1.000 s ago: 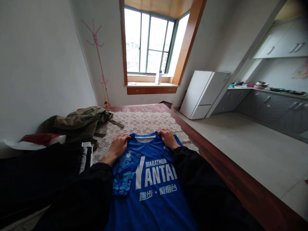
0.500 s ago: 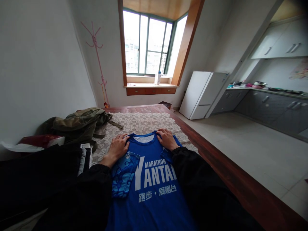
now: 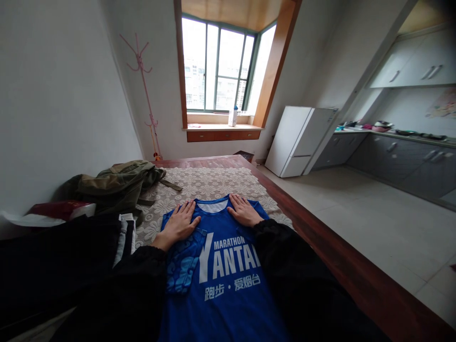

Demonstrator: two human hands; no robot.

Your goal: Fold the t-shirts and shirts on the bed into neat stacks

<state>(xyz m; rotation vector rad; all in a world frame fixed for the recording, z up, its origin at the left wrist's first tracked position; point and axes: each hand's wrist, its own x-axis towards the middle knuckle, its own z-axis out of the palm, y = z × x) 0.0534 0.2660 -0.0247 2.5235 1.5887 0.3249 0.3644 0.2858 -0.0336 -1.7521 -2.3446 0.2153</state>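
Both hands lie flat and spread on a blue T-shirt [image 3: 221,275] — the left hand [image 3: 180,222] on one shoulder, the right hand [image 3: 242,211] on the other, with the white-lined collar between them. Neither hand pinches any cloth. The shirt lies face up on a lace cloth [image 3: 210,183] over a wooden worktop [image 3: 320,237]. Beyond the left hand sits an olive backpack [image 3: 117,185] — beside that hand, dark folded clothes [image 3: 71,247].
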